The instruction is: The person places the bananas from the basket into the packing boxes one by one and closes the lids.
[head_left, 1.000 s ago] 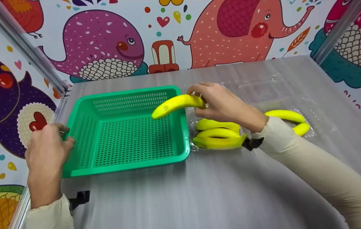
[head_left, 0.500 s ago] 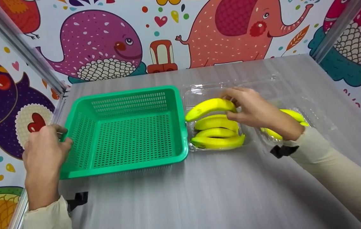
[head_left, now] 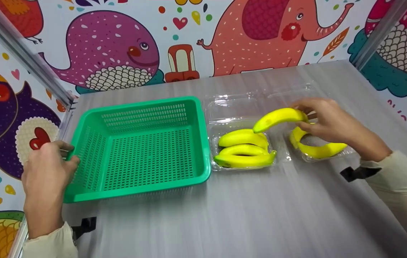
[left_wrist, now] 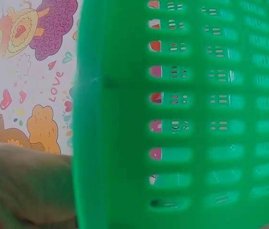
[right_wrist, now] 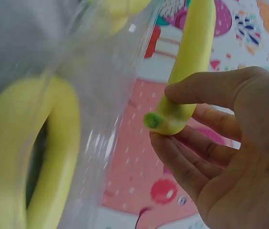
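My right hand (head_left: 329, 120) pinches a yellow banana (head_left: 278, 118) near one end, between thumb and fingers. The right wrist view shows that end's green tip (right_wrist: 152, 120) by the fingertips. The banana hangs above the gap between two clear plastic boxes. Several bananas (head_left: 244, 161) lie side by side in the left box (head_left: 228, 107). More bananas (head_left: 323, 150) rest in the right box, partly covered by my right hand and wrist. At the far left, my left hand (head_left: 47, 168) grips the rim of a green perforated basket (head_left: 135, 190) holding no fruit.
The grey wood-grain table (head_left: 232, 215) extends in front of the basket and boxes. A cartoon-printed wall (head_left: 185, 36) closes off the back, and another stands at the left. Metal posts (head_left: 28, 53) mark the corners. The boxes' clear lids lie folded back toward the wall.
My right hand has carried the banana rightward, from over the basket's right rim, past the left box, toward the right box. My left hand keeps its grip on the basket rim.
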Demonstrator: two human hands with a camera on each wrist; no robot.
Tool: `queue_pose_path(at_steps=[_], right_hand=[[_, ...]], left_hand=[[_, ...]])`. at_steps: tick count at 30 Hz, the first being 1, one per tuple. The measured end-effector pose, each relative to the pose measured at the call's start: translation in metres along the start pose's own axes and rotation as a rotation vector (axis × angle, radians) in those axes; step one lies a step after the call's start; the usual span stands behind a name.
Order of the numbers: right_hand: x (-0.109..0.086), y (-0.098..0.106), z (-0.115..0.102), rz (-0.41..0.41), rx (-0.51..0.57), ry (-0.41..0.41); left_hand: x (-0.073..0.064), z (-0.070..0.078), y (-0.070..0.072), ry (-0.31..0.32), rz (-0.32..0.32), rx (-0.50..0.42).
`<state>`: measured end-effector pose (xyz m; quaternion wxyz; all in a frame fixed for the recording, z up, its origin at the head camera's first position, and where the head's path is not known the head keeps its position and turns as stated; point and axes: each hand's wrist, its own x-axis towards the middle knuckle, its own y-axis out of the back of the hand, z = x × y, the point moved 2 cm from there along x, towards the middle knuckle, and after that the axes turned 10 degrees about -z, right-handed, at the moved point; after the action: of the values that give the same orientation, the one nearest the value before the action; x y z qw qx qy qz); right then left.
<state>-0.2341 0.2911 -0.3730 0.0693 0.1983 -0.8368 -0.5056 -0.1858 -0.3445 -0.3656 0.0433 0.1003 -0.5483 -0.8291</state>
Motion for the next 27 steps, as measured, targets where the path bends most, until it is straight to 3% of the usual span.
queue_pose_path(at_steps=[16,27], right_hand=[[-0.040,0.003,0.066,-0.017,0.029,-0.174],[-0.049,0.001,0.086,-0.045,0.016,-0.243]], left_hand=[[0.001,0.002,0.000,0.007,0.002,0.017],[0.000,0.000,-0.002,-0.010,0.026,0.035]])
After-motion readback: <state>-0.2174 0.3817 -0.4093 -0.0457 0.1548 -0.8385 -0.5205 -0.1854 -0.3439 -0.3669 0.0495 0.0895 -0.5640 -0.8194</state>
